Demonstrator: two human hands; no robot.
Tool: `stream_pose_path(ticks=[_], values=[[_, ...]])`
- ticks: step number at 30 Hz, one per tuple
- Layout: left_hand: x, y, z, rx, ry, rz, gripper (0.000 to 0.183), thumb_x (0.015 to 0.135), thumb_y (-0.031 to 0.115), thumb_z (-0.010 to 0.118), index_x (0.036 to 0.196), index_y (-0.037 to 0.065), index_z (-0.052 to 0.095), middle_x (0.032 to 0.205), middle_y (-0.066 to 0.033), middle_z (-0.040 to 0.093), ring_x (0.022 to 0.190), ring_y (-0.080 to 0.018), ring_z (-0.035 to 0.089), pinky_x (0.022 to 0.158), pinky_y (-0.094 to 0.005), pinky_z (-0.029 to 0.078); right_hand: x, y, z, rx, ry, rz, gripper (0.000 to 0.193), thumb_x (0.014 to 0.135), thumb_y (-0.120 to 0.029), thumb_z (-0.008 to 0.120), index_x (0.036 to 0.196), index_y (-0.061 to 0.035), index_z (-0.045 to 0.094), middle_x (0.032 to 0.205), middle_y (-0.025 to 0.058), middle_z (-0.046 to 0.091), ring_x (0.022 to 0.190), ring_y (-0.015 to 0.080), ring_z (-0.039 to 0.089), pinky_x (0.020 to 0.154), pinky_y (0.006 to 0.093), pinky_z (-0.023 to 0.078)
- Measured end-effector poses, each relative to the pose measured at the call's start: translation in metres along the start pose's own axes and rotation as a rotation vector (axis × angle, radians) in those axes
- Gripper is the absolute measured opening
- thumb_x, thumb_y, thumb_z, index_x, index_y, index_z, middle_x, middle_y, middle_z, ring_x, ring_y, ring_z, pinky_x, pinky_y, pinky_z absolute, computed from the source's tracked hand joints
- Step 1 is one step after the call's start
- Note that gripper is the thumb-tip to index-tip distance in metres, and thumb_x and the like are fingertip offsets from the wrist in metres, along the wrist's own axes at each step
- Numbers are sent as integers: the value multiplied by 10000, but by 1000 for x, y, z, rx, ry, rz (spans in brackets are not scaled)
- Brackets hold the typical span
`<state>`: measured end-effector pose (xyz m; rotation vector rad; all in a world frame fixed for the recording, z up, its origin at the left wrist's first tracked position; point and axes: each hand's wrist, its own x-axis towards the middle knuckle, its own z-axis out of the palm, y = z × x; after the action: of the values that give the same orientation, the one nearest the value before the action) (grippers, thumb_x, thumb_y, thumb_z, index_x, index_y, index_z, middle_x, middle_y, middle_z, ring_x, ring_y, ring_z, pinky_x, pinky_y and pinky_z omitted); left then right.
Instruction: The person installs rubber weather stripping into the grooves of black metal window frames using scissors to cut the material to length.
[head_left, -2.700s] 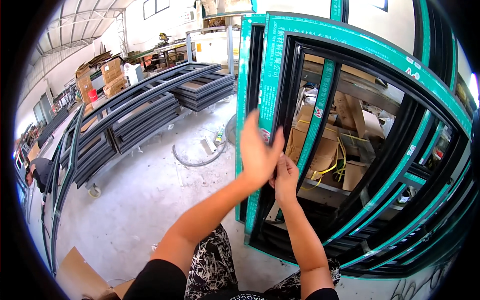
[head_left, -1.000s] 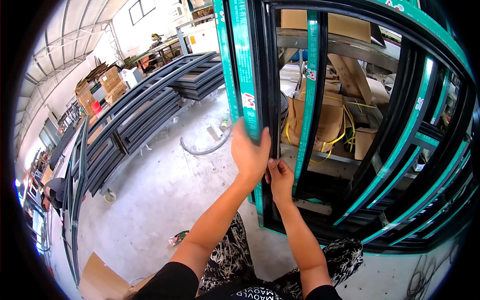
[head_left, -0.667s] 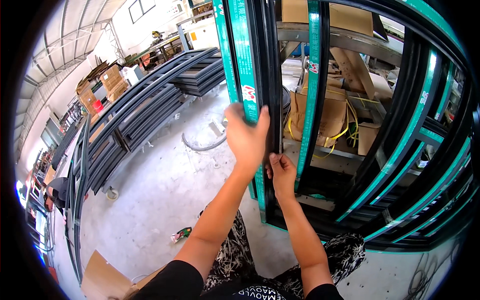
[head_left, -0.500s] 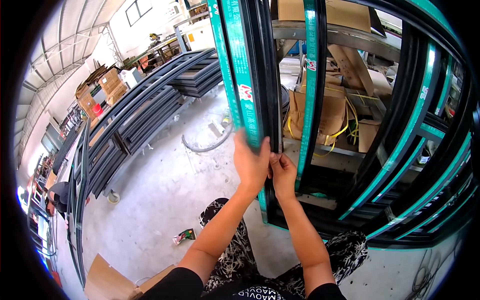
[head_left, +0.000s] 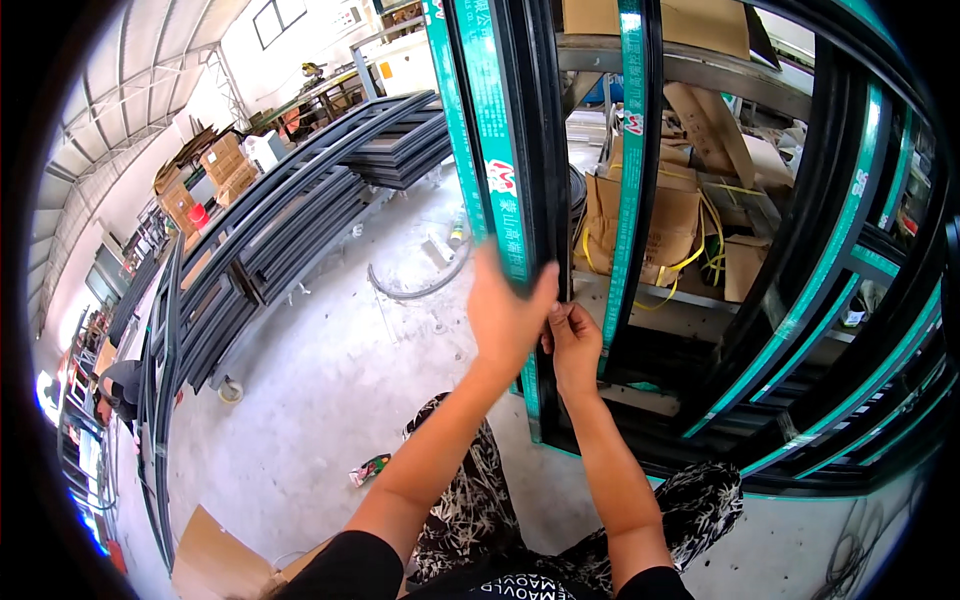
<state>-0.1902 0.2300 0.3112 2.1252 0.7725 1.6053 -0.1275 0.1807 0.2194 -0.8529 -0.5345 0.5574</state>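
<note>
An upright dark window frame (head_left: 540,180), faced with green protective film (head_left: 490,110), stands right before me. My left hand (head_left: 508,315) is wrapped across its near upright, the thumb over the black side and the fingers on the filmed face. Those fingers are slightly blurred. Just below and to the right, my right hand (head_left: 577,345) pinches with thumb and fingertips close against the inner edge of the same upright. Whatever lies in that pinch is too small and hidden to name.
More filmed frames (head_left: 850,240) lean at the right. Behind them a metal rack holds cardboard (head_left: 655,225) and yellow strapping. Stacked dark frames (head_left: 300,210) lie on a wheeled cart at left. A small packet (head_left: 370,470) and an opened carton (head_left: 215,555) are on the floor. Someone bends at far left.
The view has shifted a little, so the frame sits slightly farther right. My left thumb has lifted slightly along the upright; my right hand keeps its pinch at the inner edge.
</note>
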Motion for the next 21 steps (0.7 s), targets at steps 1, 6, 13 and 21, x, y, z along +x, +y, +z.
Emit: stream_pose_path(ticks=[1,6,13,21], values=[[-14,-8,1,51,13,48,628,811,190,768,1280,-52,428,954,-184,655,823,-283,664,749,-370,512,0,-1,1,-6,-13,-16,278,973,-271,630,824,-39,596,664,-15,559,532,47,448,478,208,350],[-22,-9,4,31,18,-18,606,796,121,771,1270,-52,435,857,-159,658,693,-263,651,597,-349,504,-2,-7,5,-13,-27,-25,263,994,-247,597,847,-29,590,665,-21,542,552,40,437,498,206,340],[-27,-18,19,71,99,-40,542,813,106,772,1232,-35,458,874,-113,647,716,-152,609,627,-280,489,-48,62,-53,-183,-7,-24,247,1010,-232,564,893,-14,567,781,-3,563,679,48,469,623,215,395],[-79,-49,40,-75,186,-108,448,847,57,746,1194,-13,472,915,-26,573,755,-58,494,650,-203,415,-45,91,-59,-243,43,-9,308,982,-224,600,765,-22,518,637,7,490,571,121,447,527,296,368]])
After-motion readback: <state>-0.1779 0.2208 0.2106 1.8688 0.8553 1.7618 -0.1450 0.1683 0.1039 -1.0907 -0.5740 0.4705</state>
